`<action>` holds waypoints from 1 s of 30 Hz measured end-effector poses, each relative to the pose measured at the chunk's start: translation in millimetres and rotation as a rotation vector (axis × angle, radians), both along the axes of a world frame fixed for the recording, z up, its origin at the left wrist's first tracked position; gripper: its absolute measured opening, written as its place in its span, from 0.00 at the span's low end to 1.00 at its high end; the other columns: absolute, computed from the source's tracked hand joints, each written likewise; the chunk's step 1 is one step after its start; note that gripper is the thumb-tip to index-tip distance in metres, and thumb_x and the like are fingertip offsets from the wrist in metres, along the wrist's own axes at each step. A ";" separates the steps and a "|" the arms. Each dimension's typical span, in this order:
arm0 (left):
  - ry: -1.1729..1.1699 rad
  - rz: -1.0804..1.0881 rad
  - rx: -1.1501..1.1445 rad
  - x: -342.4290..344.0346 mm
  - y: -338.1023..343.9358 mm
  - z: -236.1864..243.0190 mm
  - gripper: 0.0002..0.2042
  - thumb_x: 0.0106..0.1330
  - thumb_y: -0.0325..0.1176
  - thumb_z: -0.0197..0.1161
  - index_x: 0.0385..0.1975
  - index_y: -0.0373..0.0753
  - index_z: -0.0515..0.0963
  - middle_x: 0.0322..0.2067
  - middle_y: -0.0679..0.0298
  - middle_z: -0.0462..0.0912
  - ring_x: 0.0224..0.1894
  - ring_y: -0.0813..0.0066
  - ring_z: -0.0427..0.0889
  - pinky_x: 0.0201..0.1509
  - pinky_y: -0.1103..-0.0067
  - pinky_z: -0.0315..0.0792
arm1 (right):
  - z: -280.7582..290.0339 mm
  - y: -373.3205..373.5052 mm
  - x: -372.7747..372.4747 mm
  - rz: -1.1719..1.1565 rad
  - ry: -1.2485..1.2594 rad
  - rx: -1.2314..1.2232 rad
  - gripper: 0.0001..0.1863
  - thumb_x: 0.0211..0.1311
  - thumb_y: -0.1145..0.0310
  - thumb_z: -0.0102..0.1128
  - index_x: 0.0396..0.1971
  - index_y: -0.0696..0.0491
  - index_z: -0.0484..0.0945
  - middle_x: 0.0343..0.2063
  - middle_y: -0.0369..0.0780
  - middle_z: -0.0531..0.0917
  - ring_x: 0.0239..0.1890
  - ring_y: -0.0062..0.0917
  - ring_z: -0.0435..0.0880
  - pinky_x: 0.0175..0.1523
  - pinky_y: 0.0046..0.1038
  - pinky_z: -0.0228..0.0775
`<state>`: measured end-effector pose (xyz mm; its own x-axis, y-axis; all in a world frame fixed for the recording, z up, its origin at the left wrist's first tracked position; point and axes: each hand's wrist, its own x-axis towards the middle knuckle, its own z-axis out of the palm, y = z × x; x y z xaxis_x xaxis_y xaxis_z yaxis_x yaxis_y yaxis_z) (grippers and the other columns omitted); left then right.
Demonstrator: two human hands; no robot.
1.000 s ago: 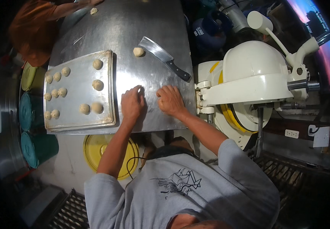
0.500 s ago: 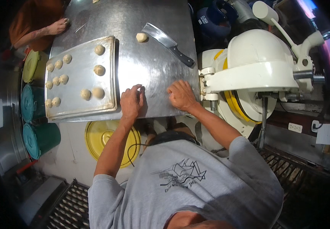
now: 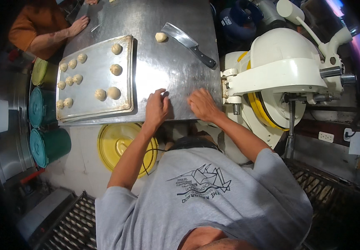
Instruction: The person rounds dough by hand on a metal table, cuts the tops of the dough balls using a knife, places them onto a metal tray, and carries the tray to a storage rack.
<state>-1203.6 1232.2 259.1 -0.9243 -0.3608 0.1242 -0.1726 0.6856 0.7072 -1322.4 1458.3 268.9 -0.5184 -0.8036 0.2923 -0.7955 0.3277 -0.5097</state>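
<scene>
My left hand (image 3: 157,107) rests at the near edge of the steel table, fingers loosely bent, with a gap between thumb and forefinger and nothing visible there. To its right, my right hand (image 3: 205,105) is curled into a fist against the tabletop; whatever may be under its fingers is hidden. Left of my hands lies a metal baking tray (image 3: 94,89) carrying several round dough balls, among them a smooth one (image 3: 113,93) near its right side. Farther back, a cleaver (image 3: 188,43) with a black handle lies beside a dough piece (image 3: 160,37).
A large white and yellow machine (image 3: 288,62) stands against the table's right side. At the far left a co-worker's hand (image 3: 79,26) rests on the table. Green lidded bins (image 3: 51,146) stand at left, and a yellow lid (image 3: 115,146) is below the table edge.
The view has shifted, so the table sits farther right and higher. The smooth dough ball on the tray, blurred before, is now sharp. A second hand of the co-worker has come into view.
</scene>
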 end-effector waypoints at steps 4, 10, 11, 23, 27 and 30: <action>0.082 -0.047 -0.075 7.5 -26.7 -5.5 0.23 0.64 0.27 0.66 0.60 0.38 0.74 0.32 0.56 0.82 0.41 0.54 0.80 0.49 0.61 0.72 | -2.4 0.1 -9.9 -0.057 0.104 0.072 0.06 0.56 0.71 0.58 0.34 0.49 0.76 0.34 0.40 0.76 0.43 0.38 0.74 0.52 0.41 0.64; 0.101 0.003 -0.136 -68.6 -16.2 1.0 0.23 0.60 0.29 0.69 0.57 0.43 0.78 0.32 0.61 0.84 0.38 0.59 0.82 0.49 0.63 0.74 | 2.5 -75.9 -40.2 -0.203 0.131 0.003 0.06 0.55 0.70 0.60 0.34 0.48 0.77 0.34 0.38 0.77 0.42 0.36 0.76 0.50 0.40 0.65; 0.135 -0.001 -0.153 -77.2 -12.5 1.2 0.22 0.60 0.29 0.69 0.57 0.41 0.78 0.32 0.60 0.85 0.38 0.57 0.83 0.48 0.62 0.75 | 2.5 -82.2 -44.1 -0.211 0.142 0.004 0.06 0.55 0.70 0.60 0.34 0.48 0.77 0.35 0.38 0.78 0.43 0.36 0.76 0.50 0.40 0.65; 0.108 -0.096 -0.116 -7.5 -23.1 -6.2 0.21 0.60 0.26 0.67 0.55 0.41 0.77 0.32 0.60 0.81 0.40 0.56 0.79 0.49 0.61 0.70 | 0.3 -10.9 -23.9 -0.034 0.069 0.097 0.06 0.55 0.69 0.59 0.33 0.50 0.76 0.35 0.39 0.77 0.43 0.37 0.75 0.51 0.41 0.64; 0.067 -0.079 -0.198 -45.6 -15.6 2.8 0.22 0.57 0.27 0.70 0.54 0.44 0.78 0.35 0.62 0.81 0.40 0.59 0.79 0.50 0.64 0.71 | 3.4 -62.7 -42.7 -0.121 0.083 0.066 0.06 0.54 0.70 0.59 0.33 0.50 0.76 0.34 0.39 0.77 0.43 0.36 0.75 0.50 0.41 0.64; 0.092 -0.069 -0.230 -60.0 -8.3 8.7 0.20 0.58 0.28 0.70 0.51 0.43 0.79 0.37 0.60 0.81 0.41 0.57 0.79 0.49 0.65 0.71 | 2.2 -85.9 -54.7 -0.144 0.096 0.005 0.06 0.56 0.69 0.58 0.34 0.50 0.78 0.35 0.40 0.79 0.43 0.38 0.76 0.51 0.41 0.64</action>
